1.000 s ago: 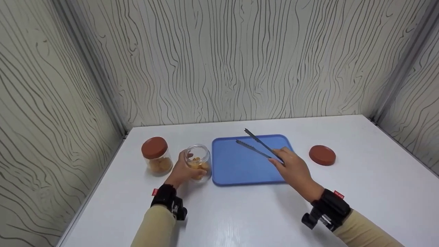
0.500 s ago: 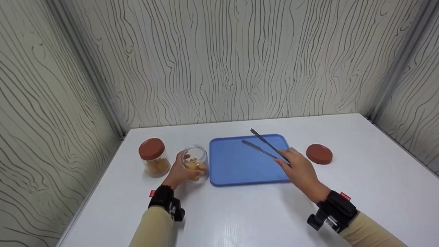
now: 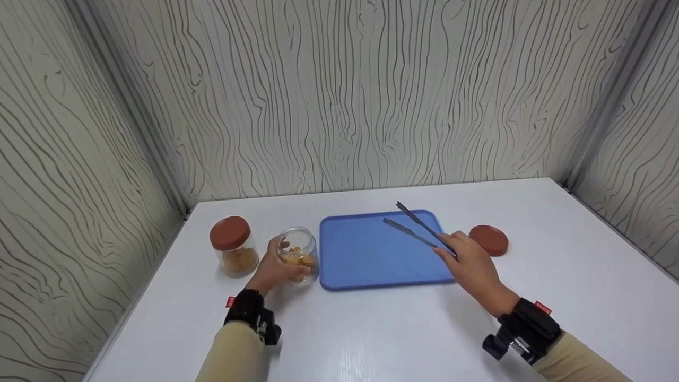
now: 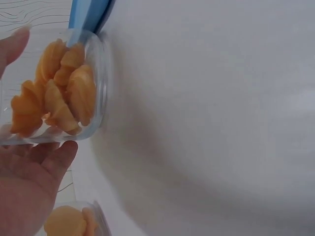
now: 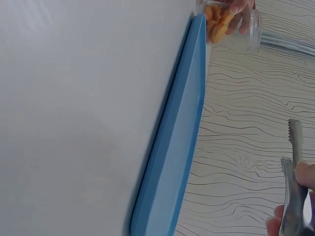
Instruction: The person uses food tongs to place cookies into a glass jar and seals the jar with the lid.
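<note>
My left hand [image 3: 277, 269] grips a clear, lidless jar [image 3: 297, 237] standing just left of the blue tray [image 3: 371, 254]. Orange-yellow, ridged cookie-like pieces [image 4: 59, 88] lie in the bottom of that jar, as the left wrist view shows. In my right hand [image 3: 472, 263] are dark metal tongs [image 3: 419, 229], held above the tray's right side. Their two toothed arms are spread, point up and left, and have nothing between them. The right wrist view shows the tongs [image 5: 294, 172] between thumb and fingers.
A second jar [image 3: 237, 260] with similar pieces and a red-brown lid [image 3: 230, 233] on it stands at the left. Another red-brown lid [image 3: 489, 240] lies on the white table [image 3: 350, 334] just beyond my right hand. Patterned walls rise behind and at both sides.
My right hand has moved right with the tongs, closer to the loose lid. The left hand keeps its grip on the jar. The head view has shifted slightly.
</note>
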Motion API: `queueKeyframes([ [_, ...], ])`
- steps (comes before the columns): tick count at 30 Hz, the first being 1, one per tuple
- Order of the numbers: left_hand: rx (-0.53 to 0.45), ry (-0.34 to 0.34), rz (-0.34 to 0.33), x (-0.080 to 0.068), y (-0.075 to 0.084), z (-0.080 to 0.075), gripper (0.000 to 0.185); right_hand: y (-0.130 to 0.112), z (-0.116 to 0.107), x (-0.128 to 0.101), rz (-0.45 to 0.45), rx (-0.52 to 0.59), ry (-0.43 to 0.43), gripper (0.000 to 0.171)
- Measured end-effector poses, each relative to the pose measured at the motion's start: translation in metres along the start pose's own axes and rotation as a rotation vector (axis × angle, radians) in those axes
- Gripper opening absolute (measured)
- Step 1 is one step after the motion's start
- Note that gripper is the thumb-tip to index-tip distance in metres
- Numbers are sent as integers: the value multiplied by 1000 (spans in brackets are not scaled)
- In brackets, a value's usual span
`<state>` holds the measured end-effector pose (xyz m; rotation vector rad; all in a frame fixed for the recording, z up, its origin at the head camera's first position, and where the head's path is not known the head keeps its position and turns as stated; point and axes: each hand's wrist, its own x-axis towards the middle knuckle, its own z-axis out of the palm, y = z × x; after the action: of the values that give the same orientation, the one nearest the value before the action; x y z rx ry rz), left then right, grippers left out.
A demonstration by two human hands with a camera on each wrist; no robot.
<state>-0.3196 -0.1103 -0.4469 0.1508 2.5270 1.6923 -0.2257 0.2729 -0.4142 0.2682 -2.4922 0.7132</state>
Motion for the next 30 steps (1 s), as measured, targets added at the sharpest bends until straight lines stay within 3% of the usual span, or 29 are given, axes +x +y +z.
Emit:
queueKeyframes([
  [16,2,2,-28,3,-1,1,104,24,-6,-10,-55,15,89,27],
  [30,2,8,4,-1,1,0,104,36,-14,-19,-22,-37,64,29],
])
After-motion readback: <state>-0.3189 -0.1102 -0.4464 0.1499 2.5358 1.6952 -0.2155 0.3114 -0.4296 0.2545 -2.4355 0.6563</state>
